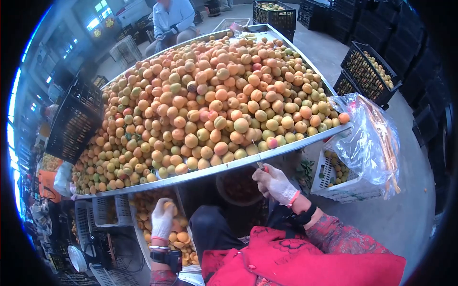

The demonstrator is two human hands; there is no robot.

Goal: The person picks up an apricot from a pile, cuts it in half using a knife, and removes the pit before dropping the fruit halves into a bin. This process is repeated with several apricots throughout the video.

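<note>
My left hand [162, 220], in a white glove, is closed on an apricot [169, 205] above a crate of halved apricots [180, 237]. Whether that fruit is whole or cut, I cannot tell. In my right hand [277, 185], also gloved, is a small knife [260, 160]. Its thin blade points up towards the near edge of the table. A broad heap of apricots [205, 107], orange to greenish, covers the metal-rimmed table [224, 166] just beyond both hands.
Below the table edge sits a bucket [238, 190] with dark contents. A white crate [350, 188] with apricots and a clear plastic bag [369, 138] are at right. A black crate [74, 121] stands at left. Across the table sits another person [171, 21].
</note>
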